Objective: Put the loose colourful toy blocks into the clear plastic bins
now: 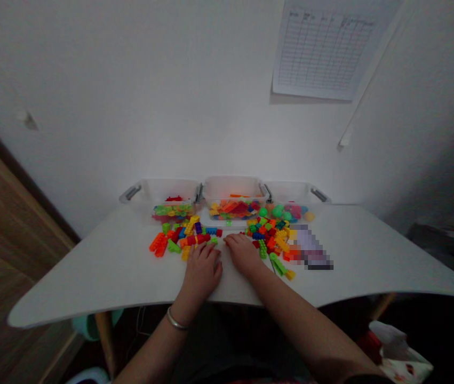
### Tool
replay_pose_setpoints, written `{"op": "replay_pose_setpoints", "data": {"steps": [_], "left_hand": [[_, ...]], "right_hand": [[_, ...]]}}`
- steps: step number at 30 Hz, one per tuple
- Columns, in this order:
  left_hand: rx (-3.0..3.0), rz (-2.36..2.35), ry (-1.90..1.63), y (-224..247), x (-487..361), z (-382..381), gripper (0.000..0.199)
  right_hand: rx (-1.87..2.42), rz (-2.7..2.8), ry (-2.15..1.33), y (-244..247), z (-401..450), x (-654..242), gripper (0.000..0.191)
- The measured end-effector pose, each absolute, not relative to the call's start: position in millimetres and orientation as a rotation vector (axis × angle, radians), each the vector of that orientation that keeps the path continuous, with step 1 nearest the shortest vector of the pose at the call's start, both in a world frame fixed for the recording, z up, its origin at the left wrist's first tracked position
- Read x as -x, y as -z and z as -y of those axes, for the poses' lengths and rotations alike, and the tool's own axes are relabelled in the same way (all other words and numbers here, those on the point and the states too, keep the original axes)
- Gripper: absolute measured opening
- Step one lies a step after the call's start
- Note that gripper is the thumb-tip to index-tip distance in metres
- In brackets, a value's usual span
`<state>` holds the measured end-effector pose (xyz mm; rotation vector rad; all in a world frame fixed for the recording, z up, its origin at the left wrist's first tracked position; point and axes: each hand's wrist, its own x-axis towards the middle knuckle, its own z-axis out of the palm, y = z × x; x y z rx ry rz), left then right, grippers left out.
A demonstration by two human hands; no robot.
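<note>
Left hand (202, 265) loosely spread, no grip visible, at toy bricks (204, 237), frame centre; right hand (244, 253) half-curled, any hold hidden. Sideways sweep of right forearm (299, 309) could knock green brick (278, 263) off table (122, 277).

The table (98, 269) spans the middle of the frame, against the wall (150, 106). Along its back, the left box (170, 188), middle box (235, 188) and right box (293, 192) stand in a row. Before them lie a left heap of blocks (195, 240) and a right heap of blocks (269, 234). The left hand (202, 265) is at the left heap's near side; the right hand (243, 252) is between the heaps. A paper sheet (326, 56) hangs at upper right.
</note>
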<state>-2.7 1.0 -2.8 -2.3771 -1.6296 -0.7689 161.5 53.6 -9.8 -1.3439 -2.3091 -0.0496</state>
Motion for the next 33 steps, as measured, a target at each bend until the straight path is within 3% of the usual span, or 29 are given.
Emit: {"op": "replay_pose_setpoints", "data": {"steps": [7,16,23,28,33], "left_hand": [[2.389,1.628,0.781,3,3,-1,0.025],[2.388,1.619,0.792,4,3,-1,0.026],[2.41,1.657,0.785,3,4,-1,0.026],[2.406,1.66,0.793,6,6,-3,0.027],[2.403,1.662,0.804,7,5,-2,0.027]], "right_hand": [[1.371,2.314,-0.036,4,-49,-160,0.022],[1.238,2.172,-0.103,1,-49,-161,0.025],[1.151,1.701,0.082,-48,-91,-193,0.025],[1.347,1.493,0.095,-88,-129,-211,0.025],[1.633,1.501,0.105,-93,-142,-215,0.026]]}}
